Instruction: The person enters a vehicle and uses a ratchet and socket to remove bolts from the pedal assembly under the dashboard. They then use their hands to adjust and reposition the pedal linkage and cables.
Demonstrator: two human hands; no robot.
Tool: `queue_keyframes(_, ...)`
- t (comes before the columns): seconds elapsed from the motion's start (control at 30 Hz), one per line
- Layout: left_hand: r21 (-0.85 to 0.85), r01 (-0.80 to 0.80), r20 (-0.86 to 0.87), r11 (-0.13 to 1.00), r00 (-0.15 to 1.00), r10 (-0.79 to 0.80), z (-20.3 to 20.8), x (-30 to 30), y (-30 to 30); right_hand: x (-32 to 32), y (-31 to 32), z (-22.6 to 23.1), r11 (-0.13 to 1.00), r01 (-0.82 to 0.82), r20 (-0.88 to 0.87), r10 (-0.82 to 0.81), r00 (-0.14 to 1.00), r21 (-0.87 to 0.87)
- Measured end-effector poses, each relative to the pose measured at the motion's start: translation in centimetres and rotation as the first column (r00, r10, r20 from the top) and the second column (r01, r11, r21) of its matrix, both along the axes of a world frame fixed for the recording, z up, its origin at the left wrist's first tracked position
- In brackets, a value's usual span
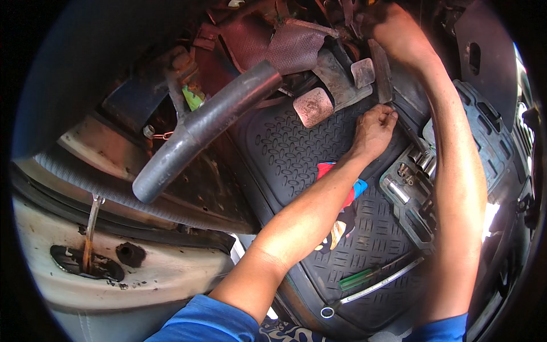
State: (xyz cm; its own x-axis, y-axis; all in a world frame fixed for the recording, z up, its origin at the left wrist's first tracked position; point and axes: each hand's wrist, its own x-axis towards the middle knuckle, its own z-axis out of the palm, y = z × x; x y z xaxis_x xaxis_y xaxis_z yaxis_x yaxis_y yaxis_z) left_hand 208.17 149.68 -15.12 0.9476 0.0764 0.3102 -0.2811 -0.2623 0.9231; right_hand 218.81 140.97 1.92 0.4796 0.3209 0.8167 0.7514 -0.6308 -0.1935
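Observation:
My left hand (374, 130) is closed, fingers curled, just below the lower end of a long dark accelerator pedal (380, 71). What it grips, if anything, I cannot make out. My right hand (393, 34) reaches up under the dashboard, above that pedal; its fingers are hidden and partly blurred. To their left are two worn pedals, a larger pad (313, 107) and a smaller one (363, 73). Beside my right forearm lies an open socket set case (407, 219) with metal sockets (397, 190) in it.
A black rubber floor mat (376, 239) carries a green-handled screwdriver (359, 277), a combination wrench (364, 289) and a crumpled colourful cloth (356, 191). A thick dark tubular bar (208, 128) crosses at left, above the door sill. The open door (171, 273) stands at lower left.

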Motion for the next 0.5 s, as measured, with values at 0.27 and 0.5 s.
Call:
queue_keyframes(0.27,0.005,-0.032,0.025,0.999,0.999,0.032,-0.2,0.1,0.8,-10.7,5.0,3.3,0.930,-0.144,-0.210,0.223,0.952,0.337)
queue_keyframes(0.5,-0.379,-0.038,0.109,0.925,0.990,0.086,1.9,0.2,1.9,-6.0,3.8,1.5,0.647,0.031,-0.573,0.651,0.497,0.762)
